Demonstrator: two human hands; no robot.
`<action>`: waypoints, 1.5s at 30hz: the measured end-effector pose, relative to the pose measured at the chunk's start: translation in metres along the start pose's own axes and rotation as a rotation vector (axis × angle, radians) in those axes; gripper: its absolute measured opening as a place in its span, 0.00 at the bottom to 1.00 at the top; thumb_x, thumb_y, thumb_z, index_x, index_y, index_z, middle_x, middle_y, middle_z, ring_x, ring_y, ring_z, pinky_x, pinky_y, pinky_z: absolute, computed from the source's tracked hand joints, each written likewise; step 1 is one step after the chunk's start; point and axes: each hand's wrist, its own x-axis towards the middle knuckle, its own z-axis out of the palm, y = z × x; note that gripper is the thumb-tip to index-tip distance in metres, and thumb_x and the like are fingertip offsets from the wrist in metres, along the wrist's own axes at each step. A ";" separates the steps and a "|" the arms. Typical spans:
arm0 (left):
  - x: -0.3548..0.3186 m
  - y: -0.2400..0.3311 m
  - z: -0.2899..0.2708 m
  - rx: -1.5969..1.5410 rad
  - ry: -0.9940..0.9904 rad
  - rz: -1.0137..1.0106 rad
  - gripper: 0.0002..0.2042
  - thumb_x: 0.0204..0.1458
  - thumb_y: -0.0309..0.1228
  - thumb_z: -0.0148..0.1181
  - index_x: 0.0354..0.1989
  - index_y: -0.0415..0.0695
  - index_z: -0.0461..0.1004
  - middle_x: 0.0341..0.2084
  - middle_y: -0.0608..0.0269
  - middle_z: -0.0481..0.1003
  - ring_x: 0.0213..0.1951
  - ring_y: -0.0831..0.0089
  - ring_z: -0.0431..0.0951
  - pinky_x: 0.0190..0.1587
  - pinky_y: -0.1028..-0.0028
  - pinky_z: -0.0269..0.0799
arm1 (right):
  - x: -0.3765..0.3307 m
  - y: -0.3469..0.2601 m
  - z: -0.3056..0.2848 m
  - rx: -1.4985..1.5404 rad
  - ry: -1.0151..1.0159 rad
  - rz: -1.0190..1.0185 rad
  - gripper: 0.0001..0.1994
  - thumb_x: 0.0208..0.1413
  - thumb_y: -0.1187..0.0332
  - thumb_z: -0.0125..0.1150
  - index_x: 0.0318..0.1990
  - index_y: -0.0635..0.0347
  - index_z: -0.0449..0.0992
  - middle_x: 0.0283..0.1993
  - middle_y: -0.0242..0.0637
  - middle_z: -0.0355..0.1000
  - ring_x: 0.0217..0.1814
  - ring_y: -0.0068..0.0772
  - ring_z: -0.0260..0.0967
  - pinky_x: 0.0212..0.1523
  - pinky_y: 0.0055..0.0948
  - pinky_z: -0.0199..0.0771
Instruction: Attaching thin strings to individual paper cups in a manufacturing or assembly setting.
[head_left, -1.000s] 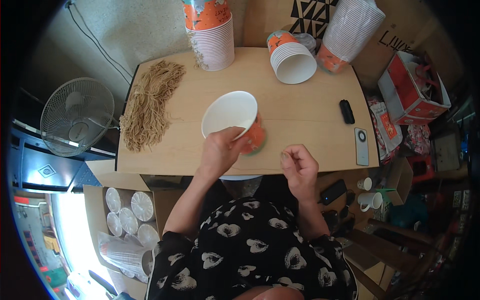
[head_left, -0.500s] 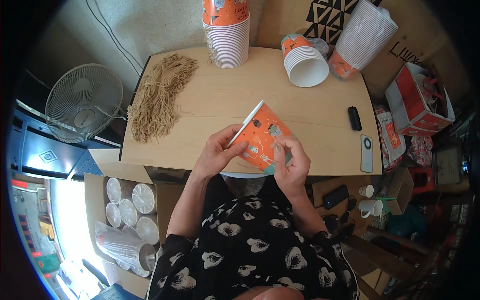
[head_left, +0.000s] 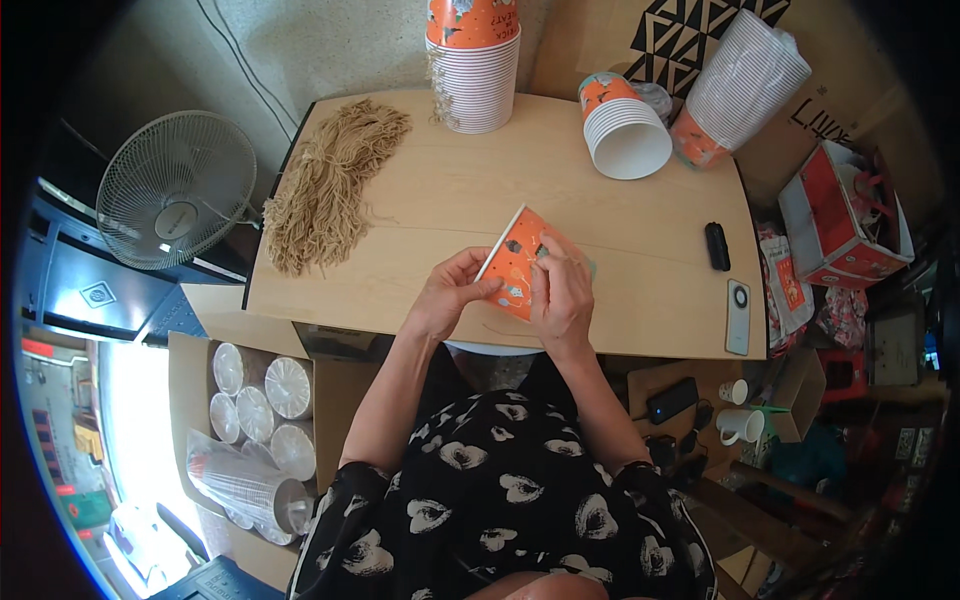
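Observation:
An orange patterned paper cup (head_left: 513,262) with a white rim is tilted on its side above the front of the table. My left hand (head_left: 447,295) grips it at the rim end, thumb on the outer wall and fingers behind the rim. Against the printed wall nearer the base, my right hand (head_left: 563,298) has its fingers bent and pinched together. Whatever may be in that pinch is too small to make out. A thin tan strand shows faintly below the cup. At the table's left lies a pile of tan strings (head_left: 325,195).
A tall cup stack (head_left: 474,85) stands at the back. Shorter nested cups (head_left: 627,138) lie back right beside a bagged stack (head_left: 735,90). A phone (head_left: 738,316) and a black object (head_left: 717,246) sit near the right edge. Left are a fan (head_left: 177,190) and a carton of wrapped cups (head_left: 255,405).
My right hand has moved up and left along the cup's wall and covers more of its lower part. My left hand still holds the rim. The whole view has shifted slightly.

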 end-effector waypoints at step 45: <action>-0.022 0.026 0.044 0.646 0.309 0.442 0.14 0.56 0.21 0.66 0.51 0.37 0.79 0.36 0.65 0.80 0.42 0.78 0.79 0.44 0.76 0.79 | -0.001 -0.034 -0.004 0.671 -0.191 0.517 0.07 0.65 0.73 0.61 0.37 0.66 0.72 0.28 0.32 0.75 0.29 0.17 0.73 0.32 0.22 0.73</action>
